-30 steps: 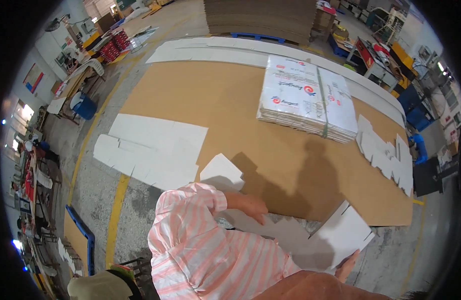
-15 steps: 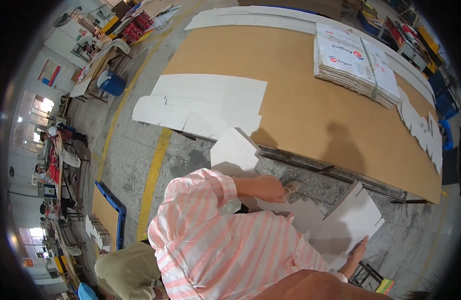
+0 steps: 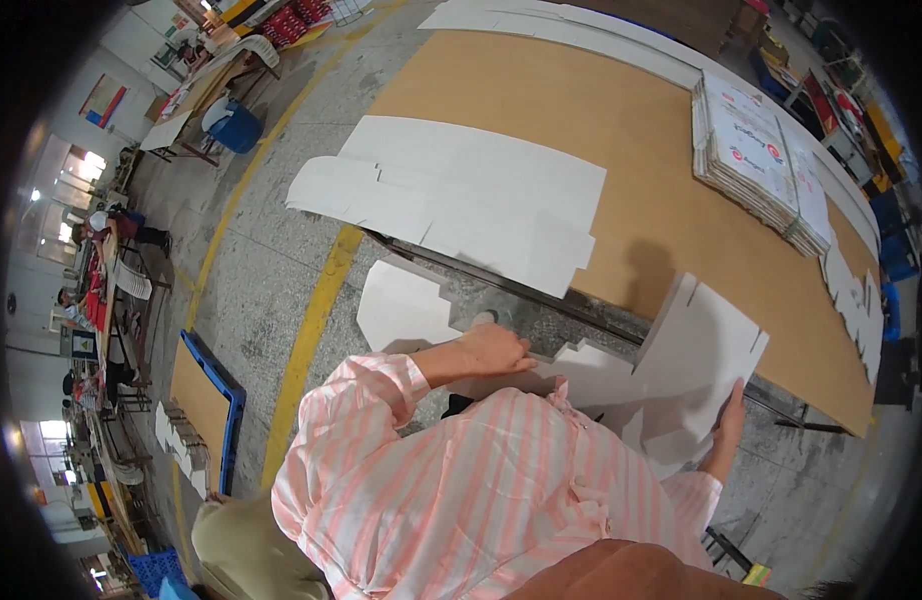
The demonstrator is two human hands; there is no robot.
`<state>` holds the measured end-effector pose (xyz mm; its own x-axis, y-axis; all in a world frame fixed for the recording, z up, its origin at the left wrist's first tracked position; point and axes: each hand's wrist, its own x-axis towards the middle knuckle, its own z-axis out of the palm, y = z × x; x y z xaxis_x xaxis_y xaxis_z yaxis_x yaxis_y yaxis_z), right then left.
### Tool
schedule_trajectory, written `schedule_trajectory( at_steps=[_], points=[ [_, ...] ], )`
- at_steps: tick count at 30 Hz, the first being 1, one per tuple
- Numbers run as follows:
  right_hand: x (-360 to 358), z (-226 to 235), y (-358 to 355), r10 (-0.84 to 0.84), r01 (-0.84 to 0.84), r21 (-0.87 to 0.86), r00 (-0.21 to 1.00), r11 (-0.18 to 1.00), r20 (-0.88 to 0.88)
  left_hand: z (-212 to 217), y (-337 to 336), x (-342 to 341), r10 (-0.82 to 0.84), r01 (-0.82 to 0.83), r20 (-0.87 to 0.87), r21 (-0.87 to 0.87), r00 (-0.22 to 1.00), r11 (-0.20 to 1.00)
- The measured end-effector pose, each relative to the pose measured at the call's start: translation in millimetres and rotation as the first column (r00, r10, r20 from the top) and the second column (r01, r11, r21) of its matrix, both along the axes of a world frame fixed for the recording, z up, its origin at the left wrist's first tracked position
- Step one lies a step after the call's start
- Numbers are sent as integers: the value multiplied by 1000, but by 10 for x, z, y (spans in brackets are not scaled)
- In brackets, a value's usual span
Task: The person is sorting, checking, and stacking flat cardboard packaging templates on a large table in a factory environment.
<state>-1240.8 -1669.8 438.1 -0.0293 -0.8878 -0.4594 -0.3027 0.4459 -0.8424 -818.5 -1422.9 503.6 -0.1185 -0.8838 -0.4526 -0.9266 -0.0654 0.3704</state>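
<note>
A long white die-cut cardboard sheet (image 3: 706, 345) with stepped edges spans in front of my body, beside the near edge of the table. My left hand (image 3: 496, 350) is closed on its middle edge, with the fingers curled over it. At the right end, my right hand (image 3: 729, 415) grips the outer edge, partly hidden behind the board. The left end of the sheet reaches out past my left wrist over the floor. My striped sleeves and shirt hide the sheet's lower part. Whether it is one sheet or several together I cannot tell.
A large brown-topped table (image 3: 541, 90) stands ahead, with white cut cardboard (image 3: 471, 190) at its left and a tied stack of printed white packs (image 3: 756, 150) at its right. A person in a khaki top (image 3: 246, 545) bends at lower left, near a blue-edged pallet (image 3: 216, 400).
The cardboard sheet has come up closer to the table edge, its right end raised with my right hand. My left hand has moved left and farther forward. The view has shifted a little.
</note>
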Motion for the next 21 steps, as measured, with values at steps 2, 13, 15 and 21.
schedule_trajectory(
  at_steps=[2,13,15,21],
  points=[
    [598,68,-11,-12,12,-36,1000,999,-9,-20,66,417,17,-17,-9,-14,1000,1000],
    [2991,-162,-355,24,-27,-28,992,999,-123,-57,89,2644,100,-86,-125,112,987,990],
    [3340,-151,-448,52,-49,22,979,999,-195,-164,55,2934,139,-126,-126,105,982,986],
    [3825,-448,-729,105,-71,143,963,987,-247,10,-370,3475,114,-108,-67,96,991,990]
  ],
)
